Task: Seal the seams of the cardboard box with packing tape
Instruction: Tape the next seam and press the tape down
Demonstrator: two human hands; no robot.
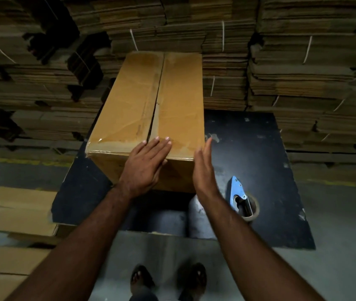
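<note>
A tall brown cardboard box (129, 101) stands on a black table top (259, 161). Its two top flaps meet along a centre seam, and clear tape shines over the seam and the near edge. My left hand (145, 164) lies flat on the near end of the box top, fingers spread over the seam and near edge. Beside the box's near right corner my right hand (204, 170) is held edge-on with straight fingers, holding nothing; whether it touches the box is unclear. A blue tape dispenser with a roll of brown tape (241, 197) lies on the table, right of my right wrist.
Bundled stacks of flattened cardboard (302, 72) fill the whole background behind the table. Closed brown boxes (16, 209) sit on the floor at the lower left. My feet in sandals (168, 279) stand on grey floor at the table's near edge.
</note>
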